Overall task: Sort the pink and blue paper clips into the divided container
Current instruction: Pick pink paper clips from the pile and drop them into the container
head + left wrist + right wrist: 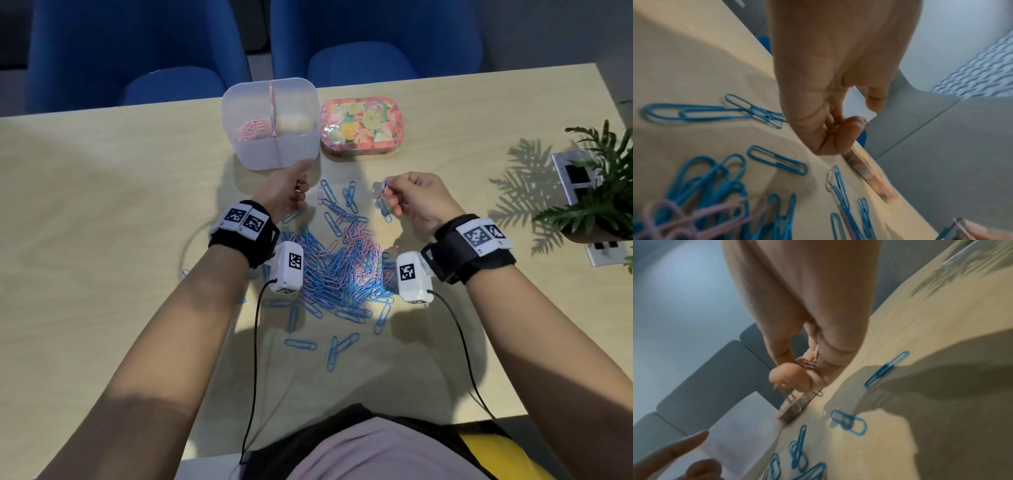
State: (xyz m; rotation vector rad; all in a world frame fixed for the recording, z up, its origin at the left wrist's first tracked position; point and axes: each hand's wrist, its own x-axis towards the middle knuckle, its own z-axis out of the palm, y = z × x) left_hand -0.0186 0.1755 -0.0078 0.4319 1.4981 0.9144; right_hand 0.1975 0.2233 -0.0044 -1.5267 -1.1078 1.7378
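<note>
Right hand (423, 195): raised above the table (102, 212), thumb and forefinger pinching a small bunch of pink clips (384, 187); the right wrist view shows the same bunch (806, 365) caught between thumb and fingertips. Left hand (289, 192): raised just in front of the divided container (274, 150), forefinger stretched toward its near wall, remaining fingers curled; the left wrist view shows something thin between the curled fingers (838, 129), too blurred to identify, so whether this hand holds a clip cannot be told. Both wrists: black straps with white marker tags and small white camera boxes, each trailing a black cable toward the near edge. Mixed pile of clips (337, 270): mostly blue with pink threaded through, lying between the two forearms at the middle of the table; loose blue clips (337, 346) scattered toward the near edge, others (337, 198) between the hands. Divided container: translucent, squarish, standing near the far edge, split by an upright partition; sorted pink clips (253, 130) lie in its left compartment; contents of the right compartment cannot be made out. Floral tin (359, 125): closed, just beside the container on its right. Potted plant (603, 192): at the right edge, beside a metal socket plate (572, 174). Blue chairs (137, 51): beyond the far edge.
</note>
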